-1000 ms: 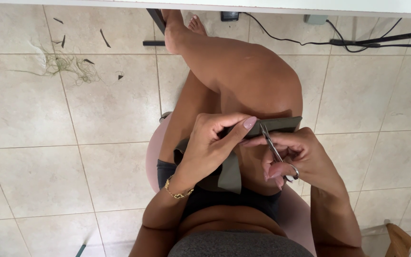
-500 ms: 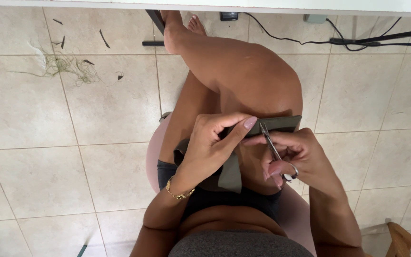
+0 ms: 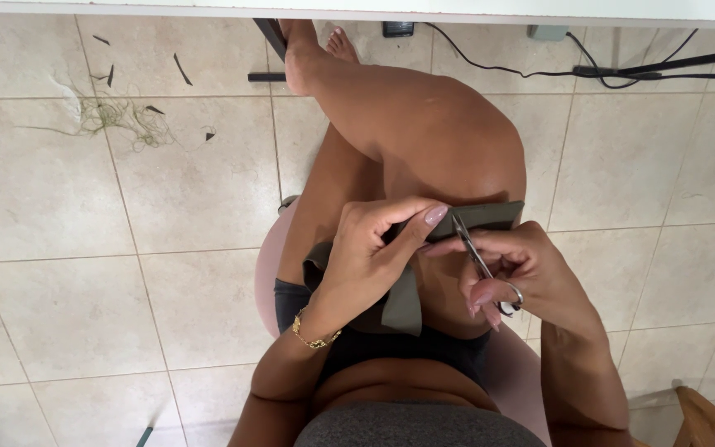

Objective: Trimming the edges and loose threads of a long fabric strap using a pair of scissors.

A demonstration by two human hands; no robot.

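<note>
A seated person works over a raised knee, a strip of olive-green fabric (image 3: 469, 217) draped across the thigh and hanging down toward the lap. The left hand (image 3: 366, 261) pinches the strip between thumb and forefinger, its grip closed on the cloth just beside the blades. The right hand (image 3: 511, 269) holds a pair of small scissors (image 3: 475, 258), fingers through the handle loops and closed around them; the thin blades point up at the strip's upper edge, close to the left thumb's tip. Whether the blades are parted or shut against the cloth is hard to tell from here. A gold chain bracelet (image 3: 314, 338) circles the left wrist, and a ring shows on a right-hand finger. The person sits on a pale pink stool (image 3: 268, 273), one bare foot resting out ahead on the beige tiled floor (image 3: 84, 273). A tangle of green thread (image 3: 122, 116) and dark fabric scraps lie on the tiles at upper left. Black cables (image 3: 622, 70) run along the wall at upper right.
</note>
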